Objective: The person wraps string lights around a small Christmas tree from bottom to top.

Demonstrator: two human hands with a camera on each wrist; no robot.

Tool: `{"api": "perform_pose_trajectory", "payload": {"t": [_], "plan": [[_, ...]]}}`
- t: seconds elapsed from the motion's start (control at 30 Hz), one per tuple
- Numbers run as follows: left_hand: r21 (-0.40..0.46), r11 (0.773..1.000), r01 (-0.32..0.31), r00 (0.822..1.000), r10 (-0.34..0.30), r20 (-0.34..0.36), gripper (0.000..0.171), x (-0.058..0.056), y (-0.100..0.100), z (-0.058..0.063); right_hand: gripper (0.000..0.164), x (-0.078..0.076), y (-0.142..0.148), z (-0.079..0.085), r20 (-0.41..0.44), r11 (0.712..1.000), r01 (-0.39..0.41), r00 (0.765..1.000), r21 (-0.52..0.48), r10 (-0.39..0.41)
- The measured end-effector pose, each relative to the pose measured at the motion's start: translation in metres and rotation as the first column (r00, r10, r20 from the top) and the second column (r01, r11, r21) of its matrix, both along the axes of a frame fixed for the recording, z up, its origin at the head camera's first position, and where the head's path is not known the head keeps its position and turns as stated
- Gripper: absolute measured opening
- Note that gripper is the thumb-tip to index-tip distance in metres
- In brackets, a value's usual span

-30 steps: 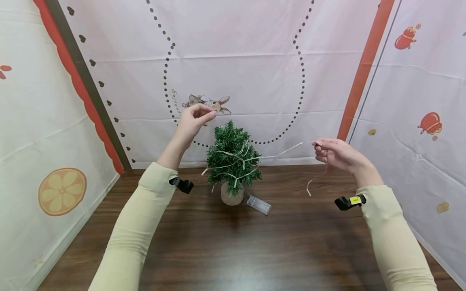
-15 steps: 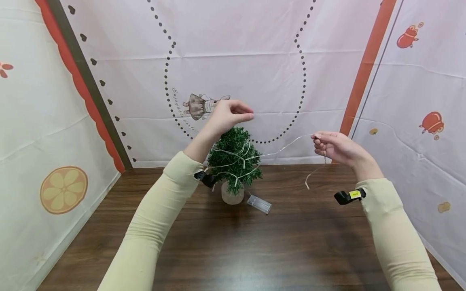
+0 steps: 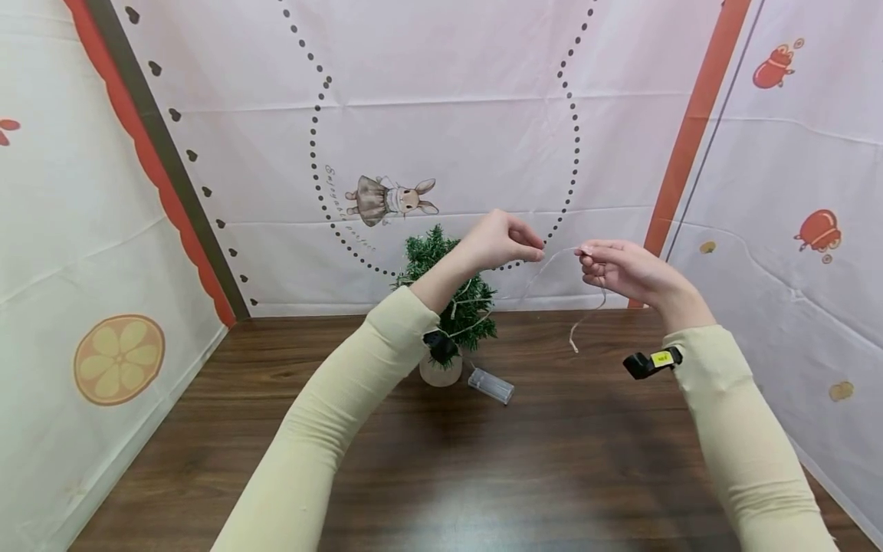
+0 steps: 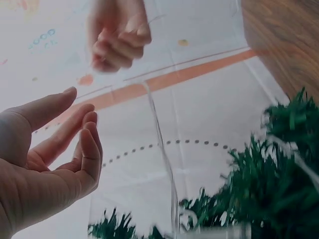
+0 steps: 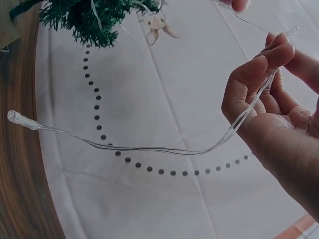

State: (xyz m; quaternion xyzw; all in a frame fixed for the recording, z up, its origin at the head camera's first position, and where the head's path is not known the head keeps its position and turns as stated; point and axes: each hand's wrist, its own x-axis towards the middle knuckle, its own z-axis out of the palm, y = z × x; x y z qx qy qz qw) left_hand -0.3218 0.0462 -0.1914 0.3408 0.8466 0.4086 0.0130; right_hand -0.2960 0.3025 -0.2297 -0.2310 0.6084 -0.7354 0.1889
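A small green artificial Christmas tree [image 3: 428, 257] stands upright in a pale round base [image 3: 440, 374], with a clear string of lights [image 3: 476, 299] wound about it. My right hand [image 3: 631, 272] pinches the string between thumb and fingers. The free tail, tipped with a clear bulb [image 5: 22, 119], dangles below it. Just left of it in the head view is my left hand [image 3: 500, 241], thumb and fingers apart with nothing between them, as the left wrist view shows. The stretch of string from tree to right hand passes close by. My left forearm hides part of the tree.
A clear battery box [image 3: 491, 386] lies on the dark wooden table [image 3: 483, 468], right of the tree base. Printed cloth sheets [image 3: 448, 61] stand behind and at both sides. Black cameras are strapped to both wrists.
My left hand has moved right, from above the tree's left side across its front to near my right hand. The right hand has shifted slightly left and up, still pinching the string of lights.
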Motion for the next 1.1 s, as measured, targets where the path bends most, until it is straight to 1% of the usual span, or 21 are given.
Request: {"api": "perform_pose_trajectory", "payload": {"t": [0.13, 0.27, 0.37, 0.5, 0.63, 0.73, 0.8, 0.9, 1.0, 1.1], "plan": [[0.009, 1.000, 0.003, 1.000, -0.003, 0.029, 0.015, 0.000, 0.008, -0.003, 0.027, -0.002, -0.008, 0.004, -0.019, 1.000, -0.014, 1.000, 0.011, 0.014], [0.047, 0.999, 0.021, 0.996, -0.025, 0.091, 0.010, 0.000, 0.010, -0.005, 0.027, -0.003, -0.015, 0.009, -0.029, 0.999, -0.008, 1.000, 0.032, 0.009], [0.061, 0.997, 0.037, 0.990, -0.045, 0.133, 0.009, -0.004, 0.008, -0.005, 0.026, -0.003, -0.018, 0.011, -0.031, 0.998, 0.006, 1.000, 0.057, -0.004], [0.100, 0.994, 0.036, 0.979, -0.055, 0.197, 0.010, -0.011, 0.003, 0.000, 0.023, -0.004, -0.019, 0.011, -0.034, 0.996, 0.003, 0.999, 0.089, 0.000], [0.138, 0.990, -0.017, 0.967, -0.019, 0.254, 0.008, -0.018, -0.007, 0.010, 0.024, -0.005, -0.015, 0.010, -0.032, 0.994, 0.002, 1.000, 0.109, 0.001], [0.134, 0.990, -0.045, 0.964, 0.008, 0.264, 0.004, -0.023, -0.017, 0.017, 0.024, -0.005, -0.010, 0.009, -0.029, 0.994, 0.017, 0.999, 0.112, -0.014], [0.138, 0.989, -0.055, 0.966, 0.018, 0.259, 0.003, -0.026, -0.024, 0.020, 0.025, -0.005, -0.007, 0.009, -0.033, 0.992, 0.035, 0.999, 0.125, -0.031], [0.148, 0.985, -0.084, 0.967, 0.045, 0.250, 0.005, -0.030, -0.035, 0.024, 0.025, -0.006, -0.004, 0.009, -0.016, 0.990, 0.052, 0.999, 0.130, -0.051], [0.153, 0.981, -0.115, 0.968, 0.076, 0.240, 0.001, -0.036, -0.045, 0.025, 0.025, -0.007, -0.002, 0.009, 0.001, 0.988, 0.067, 0.998, 0.137, -0.068], [0.162, 0.976, -0.144, 0.967, 0.105, 0.233, 0.001, -0.041, -0.055, 0.024, 0.025, -0.008, -0.003, 0.008, 0.005, 0.985, 0.076, 0.997, 0.153, -0.077]]}}
